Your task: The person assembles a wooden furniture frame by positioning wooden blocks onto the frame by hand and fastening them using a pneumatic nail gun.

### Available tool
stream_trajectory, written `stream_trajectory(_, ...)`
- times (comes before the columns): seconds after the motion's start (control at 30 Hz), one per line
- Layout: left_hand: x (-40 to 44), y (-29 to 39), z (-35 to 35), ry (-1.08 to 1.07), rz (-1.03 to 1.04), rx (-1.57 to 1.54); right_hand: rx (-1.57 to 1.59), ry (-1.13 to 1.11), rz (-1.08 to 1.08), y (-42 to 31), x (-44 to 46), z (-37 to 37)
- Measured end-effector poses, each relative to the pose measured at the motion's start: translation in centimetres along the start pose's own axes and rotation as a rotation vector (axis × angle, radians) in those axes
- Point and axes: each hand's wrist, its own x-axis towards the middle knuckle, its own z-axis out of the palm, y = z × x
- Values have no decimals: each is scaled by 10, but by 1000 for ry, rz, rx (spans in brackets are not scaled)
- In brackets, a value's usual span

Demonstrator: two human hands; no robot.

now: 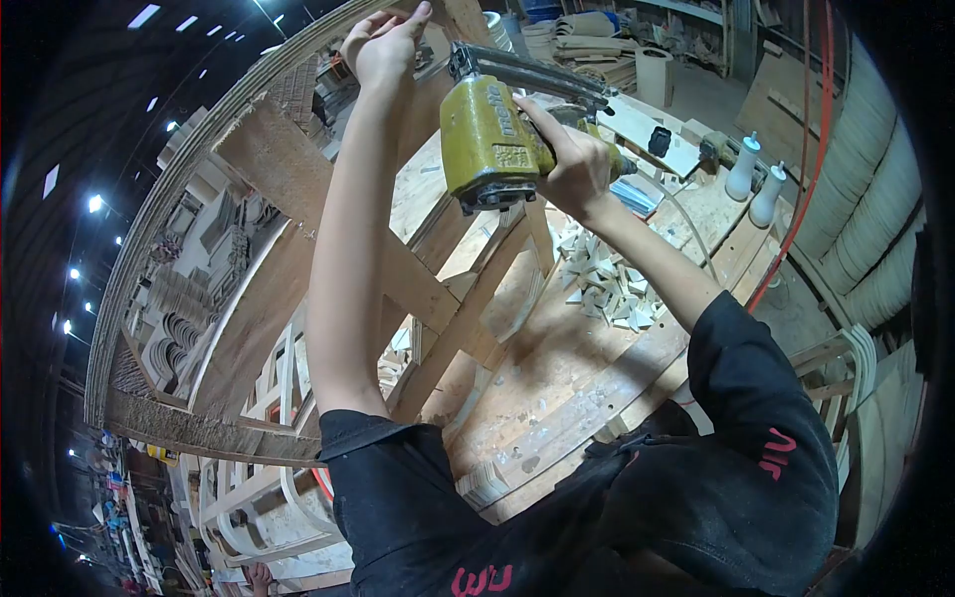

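Observation:
My right hand (577, 167) is wrapped round the handle of a yellow-green nail gun (492, 139). The gun's black magazine (532, 75) points toward the upper right, and an air hose runs from the grip. Up at the top of the view, my left hand (383, 48) has its fingers curled beside the upper rail of a large wooden furniture frame (269, 149); what they hold, if anything, is hidden. The frame, built of plywood and boards, stands tilted over the workbench (542, 398), with crossing slats (477, 289) below the gun.
Small wooden offcuts (612, 284) lie heaped on the bench. Two white bottles (743, 167) stand at its right, near a red hose (811, 189). Stacked curved wood parts (174, 358) show behind the frame. Another person's hand (261, 574) appears at the lower left.

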Motion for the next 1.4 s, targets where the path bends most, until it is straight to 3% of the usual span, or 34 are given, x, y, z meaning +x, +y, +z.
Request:
stream_trajectory(0.23,-5,6,8,47,-76,206,36,-53,112,-1,6,-10)
stream_trajectory(0.37,-15,4,-4,-51,71,116,263,-179,324,-4,3,-57)
stream_trajectory(0.47,-89,27,13,22,110,3,539,-290,727,5,-8,-104)
stream_trajectory(0.5,-120,31,16,60,119,-39,449,-458,944,16,-10,-125)
stream_trajectory(0.57,-186,24,12,-24,102,149,478,-555,1159,53,-40,-157)
stream_trajectory(0.63,-254,-16,9,20,-72,108,436,-462,1371,63,-63,-183)
stream_trajectory(0.7,-313,-62,-1,29,-466,106,471,-422,1473,75,-84,-210)
stream_trajectory(0.77,-363,-95,-7,163,-672,56,382,-429,1552,92,-104,-233)
stream_trajectory(1.07,-424,-133,-2,502,-773,68,312,-496,1780,175,-150,-271)
stream_trajectory(1.4,-442,-142,39,537,-825,3,266,-706,1919,254,-154,-251)
